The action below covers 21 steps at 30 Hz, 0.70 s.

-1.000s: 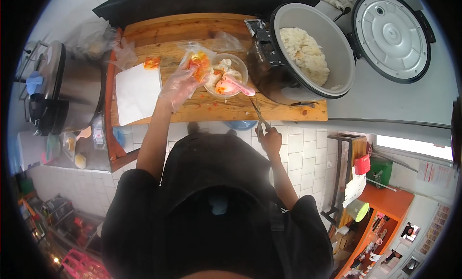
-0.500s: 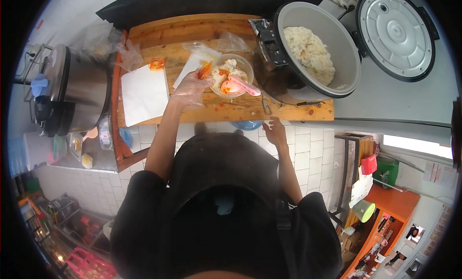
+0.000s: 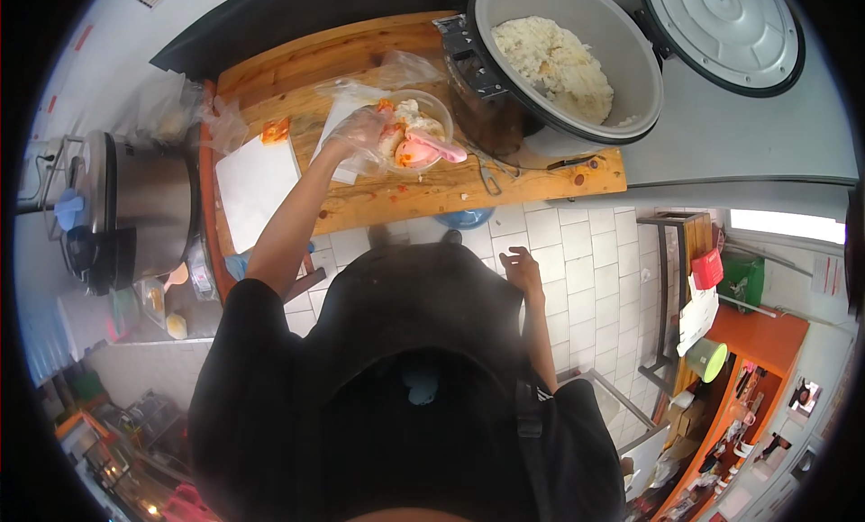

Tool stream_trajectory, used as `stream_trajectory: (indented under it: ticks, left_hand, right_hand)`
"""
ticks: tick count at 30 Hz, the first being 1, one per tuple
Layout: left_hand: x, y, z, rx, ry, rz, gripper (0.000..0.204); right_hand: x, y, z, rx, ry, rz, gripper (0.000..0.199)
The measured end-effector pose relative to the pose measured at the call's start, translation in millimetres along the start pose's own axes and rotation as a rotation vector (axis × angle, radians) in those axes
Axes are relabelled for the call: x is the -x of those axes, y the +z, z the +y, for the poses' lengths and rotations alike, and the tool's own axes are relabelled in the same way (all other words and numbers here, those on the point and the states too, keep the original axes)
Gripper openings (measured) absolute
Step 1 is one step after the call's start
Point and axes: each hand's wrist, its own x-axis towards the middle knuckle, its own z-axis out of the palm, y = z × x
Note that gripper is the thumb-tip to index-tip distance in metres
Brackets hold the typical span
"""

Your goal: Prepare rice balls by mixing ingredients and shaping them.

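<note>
Big rice cooker (image 3: 577,63) open, white rice inside, lid (image 3: 721,27) swung back. Wooden counter (image 3: 297,63) below it. On counter, clear bowl (image 3: 431,117) of rice and orange pieces, pink scoop (image 3: 423,149) resting in it. We read step as filling bowl — gloved left hand (image 3: 360,130) at bowl rim, seemingly pinching food; grip unclear. Right hand (image 3: 521,268) hangs loose, empty, below counter edge. Next move calls for steady bowl — careful placing.

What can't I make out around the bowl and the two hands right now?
- Head view: left hand, in a clear glove, covers part of the clear bowl; whether it grips food is hidden.
- Pink scoop: front end buried in the food.
- Right hand: hangs by the body, palm side hidden, seemingly empty.
</note>
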Motion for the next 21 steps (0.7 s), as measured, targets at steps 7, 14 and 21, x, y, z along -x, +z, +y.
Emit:
stream_trajectory:
  ticks: [7, 14, 21]
  left_hand:
    - [-15.8, -0.4, 7.5, 0.354, -0.169, -0.219, 0.041]
    - [-25.0, 34.3, -16.1, -0.201, 0.143, 0.023, 0.025]
    - [14.2, -41.5, 61.5, -0.092, -0.246, -0.144, 0.024]
  right_hand:
    - [13.0, 11.6, 20.6, -0.064, 0.123, -0.072, 0.049]
    - [10.0, 7.0, 16.6, -0.026, 0.116, -0.079, 0.050]
    - [7.5, -17.1, -16.4, 0.001, 0.090, -0.166, 0.046]
